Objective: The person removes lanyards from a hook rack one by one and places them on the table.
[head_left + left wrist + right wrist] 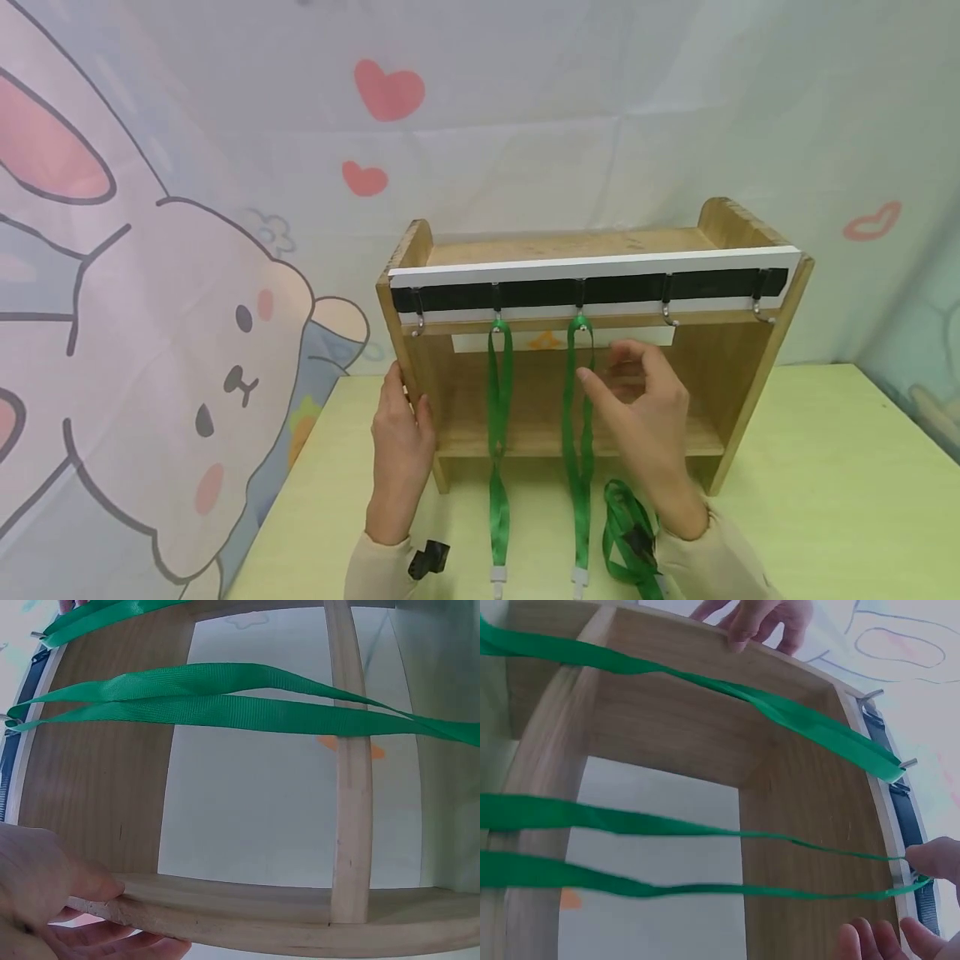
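**Two green lanyards hanging from the rack, a hand at the second**

The second green lanyard (578, 433) is hanging from the middle hook (579, 321) of the wooden rack (738, 350), its loop draped down across the open front and its white clip end lying on the yellow-green table (825, 483). The right hand (641, 408) is hovering just beside the upper part of this strap, fingers loosely spread and not closing round anything; a fingertip (937, 859) is lying right by the strap near the hook in the right wrist view, though whether it is actually touching cannot be told. The first green lanyard (497, 417) is hanging from the hook to the left, likewise reaching down to the table. A third green lanyard (630, 533) is lying bunched on the table just in front of the rack, under the right wrist.

The left hand (401, 433) is gripping the rack's left side panel, thumb on the front edge and fingers wrapped behind, as the left wrist view is also showing (45, 889). The two hands are sitting well apart, with the first lanyard between them.

The rack is standing upright on the table, a black strip with metal hooks running along its white front rail (600, 267). A small black clip (429, 558) is lying by the left sleeve. Behind everything a cloth backdrop with a cartoon rabbit (187, 375) and red hearts is hanging.
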A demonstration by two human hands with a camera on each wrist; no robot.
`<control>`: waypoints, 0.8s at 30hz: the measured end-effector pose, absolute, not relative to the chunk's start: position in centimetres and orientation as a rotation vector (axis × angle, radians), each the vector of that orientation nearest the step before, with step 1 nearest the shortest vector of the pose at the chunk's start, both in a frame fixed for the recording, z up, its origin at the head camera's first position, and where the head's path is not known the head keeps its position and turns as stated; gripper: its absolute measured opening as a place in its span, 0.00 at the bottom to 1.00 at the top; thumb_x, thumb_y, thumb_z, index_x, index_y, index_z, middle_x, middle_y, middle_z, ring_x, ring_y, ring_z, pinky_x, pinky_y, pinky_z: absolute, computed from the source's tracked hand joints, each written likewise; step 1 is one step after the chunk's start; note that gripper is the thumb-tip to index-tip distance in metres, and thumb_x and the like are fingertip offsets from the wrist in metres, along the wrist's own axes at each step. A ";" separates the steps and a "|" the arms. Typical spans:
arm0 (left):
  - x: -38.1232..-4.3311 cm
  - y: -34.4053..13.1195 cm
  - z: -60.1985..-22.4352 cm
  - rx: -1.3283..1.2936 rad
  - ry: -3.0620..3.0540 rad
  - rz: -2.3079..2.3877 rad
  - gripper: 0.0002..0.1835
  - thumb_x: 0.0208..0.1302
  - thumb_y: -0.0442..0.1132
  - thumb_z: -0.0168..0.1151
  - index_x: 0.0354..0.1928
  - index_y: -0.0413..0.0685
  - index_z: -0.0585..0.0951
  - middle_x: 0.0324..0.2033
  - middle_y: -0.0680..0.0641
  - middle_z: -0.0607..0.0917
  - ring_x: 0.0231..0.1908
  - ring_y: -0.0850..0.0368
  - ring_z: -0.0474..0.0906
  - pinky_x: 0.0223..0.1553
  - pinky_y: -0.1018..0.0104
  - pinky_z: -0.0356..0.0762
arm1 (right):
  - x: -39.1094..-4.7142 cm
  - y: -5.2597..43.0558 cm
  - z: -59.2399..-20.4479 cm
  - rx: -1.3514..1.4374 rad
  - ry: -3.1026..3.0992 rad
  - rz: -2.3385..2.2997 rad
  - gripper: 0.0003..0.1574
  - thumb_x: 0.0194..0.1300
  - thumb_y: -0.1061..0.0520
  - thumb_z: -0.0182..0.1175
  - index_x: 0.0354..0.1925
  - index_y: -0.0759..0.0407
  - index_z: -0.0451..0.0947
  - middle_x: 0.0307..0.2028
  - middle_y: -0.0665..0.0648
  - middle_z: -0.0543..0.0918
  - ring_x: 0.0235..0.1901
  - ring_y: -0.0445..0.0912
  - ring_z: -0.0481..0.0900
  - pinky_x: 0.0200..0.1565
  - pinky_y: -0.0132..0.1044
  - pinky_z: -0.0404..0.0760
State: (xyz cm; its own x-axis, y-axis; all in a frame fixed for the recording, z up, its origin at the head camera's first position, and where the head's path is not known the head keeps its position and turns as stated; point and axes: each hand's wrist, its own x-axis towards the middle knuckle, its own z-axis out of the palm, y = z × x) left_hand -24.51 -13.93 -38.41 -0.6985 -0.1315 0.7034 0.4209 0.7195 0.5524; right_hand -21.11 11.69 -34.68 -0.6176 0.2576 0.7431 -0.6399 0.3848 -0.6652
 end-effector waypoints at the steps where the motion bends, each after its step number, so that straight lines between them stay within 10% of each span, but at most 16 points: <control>1: -24.5 -14.0 -38.4 -0.216 -2.165 -0.931 0.29 0.65 0.20 0.61 0.66 0.22 0.64 0.55 0.24 0.75 0.52 0.29 0.79 0.44 0.41 0.83 | -21.2 11.5 -34.6 0.316 -1.808 1.371 0.20 0.57 0.68 0.74 0.47 0.68 0.78 0.38 0.59 0.82 0.35 0.44 0.82 0.36 0.22 0.80; 24: -24.6 -14.0 -38.5 -0.232 -2.150 -0.935 0.29 0.64 0.19 0.61 0.66 0.22 0.64 0.55 0.24 0.75 0.52 0.28 0.79 0.44 0.40 0.82 | -22.1 9.5 -33.4 0.318 -1.777 1.327 0.03 0.63 0.71 0.66 0.37 0.68 0.84 0.30 0.58 0.85 0.30 0.41 0.80 0.34 0.24 0.79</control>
State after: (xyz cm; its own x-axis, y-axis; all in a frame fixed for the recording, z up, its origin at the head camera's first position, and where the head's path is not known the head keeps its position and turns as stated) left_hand -24.61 -14.03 -38.49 -0.6903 -0.1272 0.7122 0.4343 0.7145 0.5485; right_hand -22.13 9.55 -33.39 -0.5880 0.2817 0.7582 -0.6471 0.3986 -0.6500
